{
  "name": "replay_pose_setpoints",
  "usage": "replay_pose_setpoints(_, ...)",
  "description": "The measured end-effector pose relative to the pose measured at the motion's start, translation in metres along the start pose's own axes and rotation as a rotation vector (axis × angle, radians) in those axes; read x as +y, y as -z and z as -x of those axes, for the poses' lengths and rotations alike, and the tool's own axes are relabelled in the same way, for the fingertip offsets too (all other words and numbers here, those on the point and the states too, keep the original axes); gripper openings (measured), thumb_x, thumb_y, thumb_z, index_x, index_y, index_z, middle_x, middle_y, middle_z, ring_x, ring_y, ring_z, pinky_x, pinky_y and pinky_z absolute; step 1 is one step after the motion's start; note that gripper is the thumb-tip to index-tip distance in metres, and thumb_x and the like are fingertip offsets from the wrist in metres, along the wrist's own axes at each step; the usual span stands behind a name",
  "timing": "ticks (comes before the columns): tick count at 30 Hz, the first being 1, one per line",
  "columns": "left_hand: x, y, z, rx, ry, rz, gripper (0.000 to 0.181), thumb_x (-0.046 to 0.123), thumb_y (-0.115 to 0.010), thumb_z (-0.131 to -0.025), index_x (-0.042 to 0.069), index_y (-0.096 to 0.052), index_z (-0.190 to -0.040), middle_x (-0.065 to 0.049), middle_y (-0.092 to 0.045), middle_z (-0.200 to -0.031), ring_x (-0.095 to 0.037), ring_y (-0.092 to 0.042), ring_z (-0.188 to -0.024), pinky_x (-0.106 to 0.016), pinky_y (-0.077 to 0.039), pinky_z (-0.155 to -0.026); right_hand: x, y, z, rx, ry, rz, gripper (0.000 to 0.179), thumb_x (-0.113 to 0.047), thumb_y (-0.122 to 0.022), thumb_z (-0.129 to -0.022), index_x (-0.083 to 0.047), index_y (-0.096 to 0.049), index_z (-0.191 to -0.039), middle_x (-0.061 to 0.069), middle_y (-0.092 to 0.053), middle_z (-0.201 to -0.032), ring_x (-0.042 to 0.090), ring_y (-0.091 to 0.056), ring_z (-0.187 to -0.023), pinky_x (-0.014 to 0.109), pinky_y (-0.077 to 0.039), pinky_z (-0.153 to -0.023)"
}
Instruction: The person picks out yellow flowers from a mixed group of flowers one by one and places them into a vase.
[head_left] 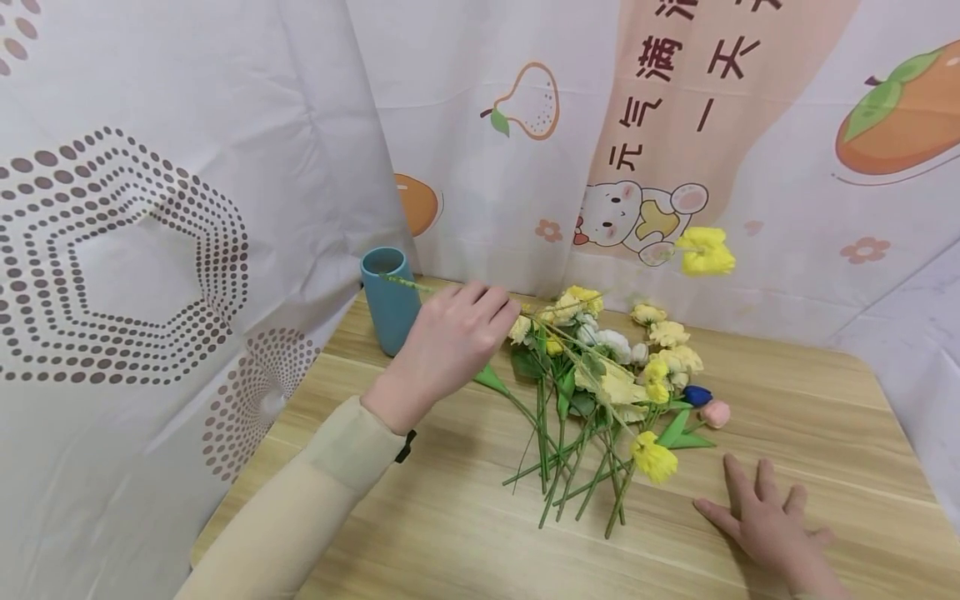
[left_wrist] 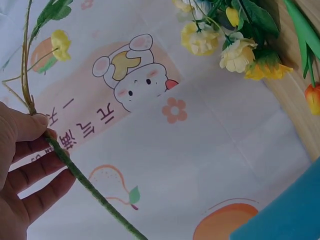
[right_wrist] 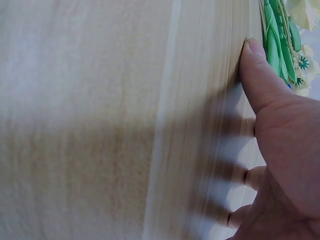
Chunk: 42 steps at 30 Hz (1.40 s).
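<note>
My left hand pinches the green stem of a branching artificial flower between thumb and fingers. In the head view the stem's bare end reaches left, overlapping the rim of the blue vase. Thin branches spread right from the hand, one toward a yellow bloom in front of the curtain. The vase stands upright at the table's back left, just beyond the left hand. My right hand rests on the wooden table with fingers spread, right of the flower pile, holding nothing.
The pile mixes cream, white and yellow blooms, with a blue tulip and a pink tulip on its right side. Its cut stems point toward the front of the table. A printed curtain hangs along the back and left.
</note>
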<state>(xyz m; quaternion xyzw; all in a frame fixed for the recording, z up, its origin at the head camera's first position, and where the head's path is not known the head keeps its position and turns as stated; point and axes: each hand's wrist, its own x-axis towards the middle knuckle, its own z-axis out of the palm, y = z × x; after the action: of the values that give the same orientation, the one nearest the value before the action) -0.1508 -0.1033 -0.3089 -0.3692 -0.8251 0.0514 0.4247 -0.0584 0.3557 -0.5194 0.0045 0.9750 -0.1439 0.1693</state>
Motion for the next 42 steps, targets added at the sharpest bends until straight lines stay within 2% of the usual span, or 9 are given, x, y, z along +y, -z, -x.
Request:
replay_pose_setpoints(5, -0.012, -0.009, -0.002, 0.019, 0.025, 0.029, 0.023, -0.002, -0.053, -0.101, 0.006, -0.075, -0.102, -0.005, -0.071, -0.096, -0.021, -0.066, -0.077, -0.029, -0.052, -0.059, 0.000, -0.001, 0.000, 0.013, -0.003, 0.003, 0.100, -0.075, -0.043, -0.096, -0.006, -0.010, -0.161, 0.049, 0.001, -0.151, 0.087, 0.004, -0.121, 0.098, -0.002, -0.065)
replay_pose_setpoints(11, -0.033, -0.021, 0.001, 0.041, 0.111, 0.086, 0.024, -0.005, -0.054, -0.100, 0.003, -0.076, -0.102, -0.008, -0.072, -0.096, -0.024, -0.069, -0.083, -0.032, -0.057, -0.065, 0.001, -0.002, 0.001, 0.001, -0.008, -0.002, 0.102, -0.075, -0.043, -0.096, -0.006, -0.009, -0.162, 0.049, 0.002, -0.151, 0.087, 0.004, -0.121, 0.098, -0.002, -0.065)
replay_pose_setpoints(15, -0.049, -0.029, 0.007, 0.064, 0.203, 0.142, 0.018, -0.001, -0.059, -0.100, 0.003, -0.076, -0.103, -0.009, -0.073, -0.097, -0.026, -0.070, -0.088, -0.036, -0.060, -0.071, 0.001, -0.001, 0.001, -0.006, -0.010, -0.009, 0.102, -0.075, -0.043, -0.096, -0.007, -0.007, -0.162, 0.049, 0.004, -0.152, 0.087, 0.006, -0.121, 0.098, -0.002, -0.065)
replay_pose_setpoints(22, -0.069, -0.038, 0.016, 0.104, 0.393, 0.203, 0.013, 0.011, -0.066, -0.101, 0.005, -0.077, -0.103, -0.008, -0.072, -0.098, -0.027, -0.069, -0.084, -0.039, -0.059, -0.065, 0.000, 0.001, 0.001, 0.000, -0.006, -0.016, 0.101, -0.074, -0.043, -0.096, -0.007, -0.007, -0.162, 0.048, 0.004, -0.152, 0.086, 0.006, -0.121, 0.098, -0.002, -0.066)
replay_pose_setpoints(27, -0.079, -0.041, 0.017, 0.143, 0.468, 0.239, 0.014, 0.011, -0.065, -0.101, 0.003, -0.077, -0.102, -0.010, -0.071, -0.096, -0.028, -0.068, -0.082, -0.041, -0.059, -0.069, -0.003, 0.001, 0.002, 0.003, -0.002, -0.015, 0.100, -0.074, -0.043, -0.097, -0.007, -0.009, -0.162, 0.048, 0.002, -0.152, 0.087, 0.005, -0.121, 0.098, -0.003, -0.065)
replay_pose_setpoints(34, -0.092, -0.037, 0.014, 0.218, 0.549, 0.282, 0.013, 0.007, -0.068, -0.098, -0.002, -0.077, -0.102, -0.015, -0.072, -0.096, -0.030, -0.069, -0.085, -0.043, -0.058, -0.074, -0.003, 0.001, 0.002, 0.022, 0.002, -0.020, 0.100, -0.074, -0.044, -0.097, -0.006, -0.010, -0.162, 0.049, 0.001, -0.151, 0.087, 0.005, -0.121, 0.098, -0.002, -0.065)
replay_pose_setpoints(42, -0.101, -0.044, 0.024, 0.213, 0.713, 0.375, 0.011, 0.007, -0.072, -0.095, -0.002, -0.077, -0.100, -0.015, -0.073, -0.098, -0.029, -0.070, -0.084, -0.041, -0.057, -0.075, 0.000, 0.000, 0.002, 0.016, -0.005, -0.022, 0.101, -0.075, -0.043, -0.096, -0.006, -0.009, -0.162, 0.049, 0.002, -0.152, 0.086, 0.007, -0.121, 0.098, -0.002, -0.065)
